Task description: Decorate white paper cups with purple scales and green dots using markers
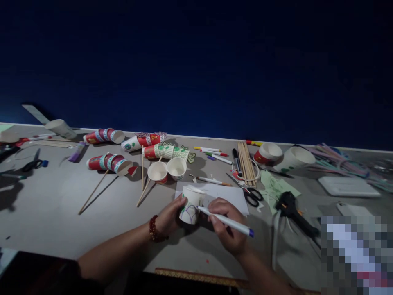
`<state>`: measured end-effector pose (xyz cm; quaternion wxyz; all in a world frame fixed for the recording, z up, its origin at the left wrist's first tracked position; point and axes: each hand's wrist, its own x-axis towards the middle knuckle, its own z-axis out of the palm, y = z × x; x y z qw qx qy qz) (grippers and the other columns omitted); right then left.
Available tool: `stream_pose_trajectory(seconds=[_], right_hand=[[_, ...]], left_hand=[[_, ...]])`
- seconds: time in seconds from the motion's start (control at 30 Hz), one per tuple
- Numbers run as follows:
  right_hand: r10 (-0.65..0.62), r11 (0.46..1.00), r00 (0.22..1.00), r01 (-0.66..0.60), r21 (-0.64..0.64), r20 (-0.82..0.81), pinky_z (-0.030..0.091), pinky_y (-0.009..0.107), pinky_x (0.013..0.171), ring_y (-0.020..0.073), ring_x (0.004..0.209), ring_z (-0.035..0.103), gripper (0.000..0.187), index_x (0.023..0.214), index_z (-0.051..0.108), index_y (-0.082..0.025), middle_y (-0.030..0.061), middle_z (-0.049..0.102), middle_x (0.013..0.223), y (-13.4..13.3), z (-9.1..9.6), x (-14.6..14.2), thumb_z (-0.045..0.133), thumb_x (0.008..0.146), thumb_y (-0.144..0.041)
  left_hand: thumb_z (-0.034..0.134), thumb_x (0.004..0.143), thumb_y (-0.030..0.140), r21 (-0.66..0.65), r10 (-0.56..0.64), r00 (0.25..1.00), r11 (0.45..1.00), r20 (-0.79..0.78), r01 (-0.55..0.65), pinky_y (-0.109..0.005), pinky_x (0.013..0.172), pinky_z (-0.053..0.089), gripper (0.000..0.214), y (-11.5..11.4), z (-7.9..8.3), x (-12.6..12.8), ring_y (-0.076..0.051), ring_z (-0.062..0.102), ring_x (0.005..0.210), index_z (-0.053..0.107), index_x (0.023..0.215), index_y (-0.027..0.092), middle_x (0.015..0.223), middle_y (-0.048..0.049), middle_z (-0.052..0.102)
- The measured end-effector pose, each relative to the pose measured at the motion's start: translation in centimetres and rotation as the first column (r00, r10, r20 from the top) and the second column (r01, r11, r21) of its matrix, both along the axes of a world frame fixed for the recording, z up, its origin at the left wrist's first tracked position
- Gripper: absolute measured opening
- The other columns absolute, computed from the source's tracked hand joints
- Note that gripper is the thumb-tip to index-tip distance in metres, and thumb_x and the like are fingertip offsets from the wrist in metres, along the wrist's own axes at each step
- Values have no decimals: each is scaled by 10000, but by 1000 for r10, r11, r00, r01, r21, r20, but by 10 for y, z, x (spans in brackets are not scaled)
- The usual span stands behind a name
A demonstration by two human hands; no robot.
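My left hand is wrapped round a white paper cup with a drawn scale pattern, holding it tilted on the table. A red bead bracelet sits on that wrist. My right hand grips a white marker with a purple end. Its tip touches the cup's side. A white sheet of paper lies just behind both hands.
Decorated red and white cup chains on sticks lie at the back left. Two open cups, markers, wooden skewers, black scissors, a black glue gun and more cups spread to the right.
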<state>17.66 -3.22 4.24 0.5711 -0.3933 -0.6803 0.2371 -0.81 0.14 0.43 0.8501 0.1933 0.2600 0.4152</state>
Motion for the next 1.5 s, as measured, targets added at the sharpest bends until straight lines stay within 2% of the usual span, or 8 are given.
stream_pose_trajectory(seconds=[0.17,0.3,0.5,0.8,0.93,1.1,1.33,1.5], right_hand=[[-2,1000,1000,2,15,-28,564,363,632,213,677,672,113,934,633,-245,26,679,727,1,-4,0,601,902,-142],[12,1000,1000,-11,21,-29,563,362,630,214,681,667,130,932,631,-256,20,679,725,2,-4,0,604,895,-135],[30,999,999,-30,24,-20,577,369,635,220,683,674,152,937,641,-261,21,684,724,1,-3,-2,604,875,-127],[26,999,1000,-26,34,12,571,349,630,209,684,674,160,938,638,-265,13,686,726,3,0,-5,598,882,-120],[21,999,1000,-22,26,15,581,359,631,215,690,682,148,944,635,-263,18,693,732,3,-1,-5,596,889,-131],[24,999,1000,-24,26,16,583,360,626,214,687,683,153,945,636,-259,20,695,730,3,-2,-5,597,884,-124],[33,999,999,-33,26,16,580,356,632,212,690,675,159,961,637,-264,14,688,726,3,-3,-5,603,889,-125],[29,999,1000,-29,22,12,582,362,637,214,691,676,153,953,642,-260,18,688,728,4,-3,-5,598,897,-125]], left_hand=[[840,805,454,-8,-39,999,999,21,40,-295,727,540,419,0,-2,-1,-200,713,781,747,1074,147,934,-91,774],[842,808,424,-14,-11,1000,1000,0,11,-283,732,530,401,0,-4,-1,-192,703,806,741,1071,138,992,-101,774],[829,826,382,-4,7,1000,1000,-20,-7,-296,804,521,471,-1,-6,-3,-216,704,900,715,1222,154,1047,-102,768],[847,805,399,1,16,1000,1000,-27,-16,-302,822,518,458,-1,-3,-3,-226,697,931,734,1172,150,1074,-110,767],[853,791,443,-9,-6,999,1000,-44,5,-292,747,516,462,-2,-2,-2,-194,681,814,747,1138,157,982,-80,762],[837,811,412,-1,14,1000,1000,-28,-14,-298,777,514,503,-2,-6,-2,-209,688,867,718,1224,150,1026,-92,762],[839,811,411,-4,12,999,1000,-31,-12,-288,764,513,420,-2,-2,-2,-202,682,854,747,1129,153,1015,-92,763],[874,774,420,4,22,1000,1000,-16,-22,-274,731,515,361,-2,5,0,-176,667,796,762,975,142,987,-80,765]])
